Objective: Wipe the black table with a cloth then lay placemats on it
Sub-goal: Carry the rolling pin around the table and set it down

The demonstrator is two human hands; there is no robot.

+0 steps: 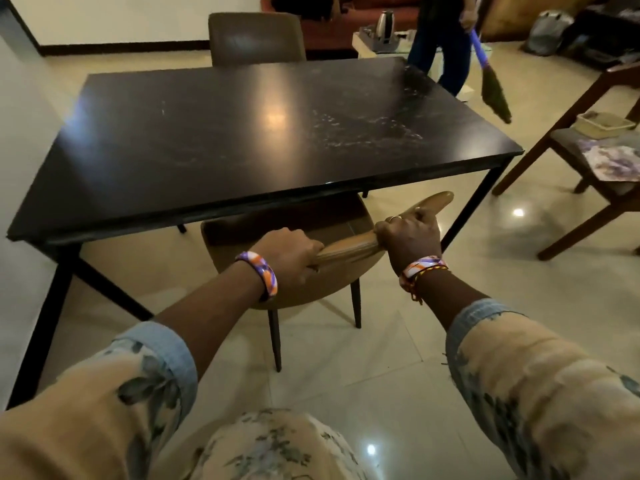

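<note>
The black table (214, 133) fills the middle of the view, its glossy top bare and streaked with pale smears on the right half. A tan chair (311, 289) stands at the table's near edge, its seat partly under the top. My left hand (287, 252) grips the top of the chair's backrest, and my right hand (408, 237) grips the same backrest a little further right. Placemats (613, 161) with a purple pattern lie on the seat of a wooden chair at the right. No cloth shows.
A brown chair (256, 39) stands at the table's far side. Another person (440, 43) sweeps with a broom (491, 88) beyond the far right corner. The wooden chair (588, 188) also carries a small tray (604, 124). A wall runs along the left.
</note>
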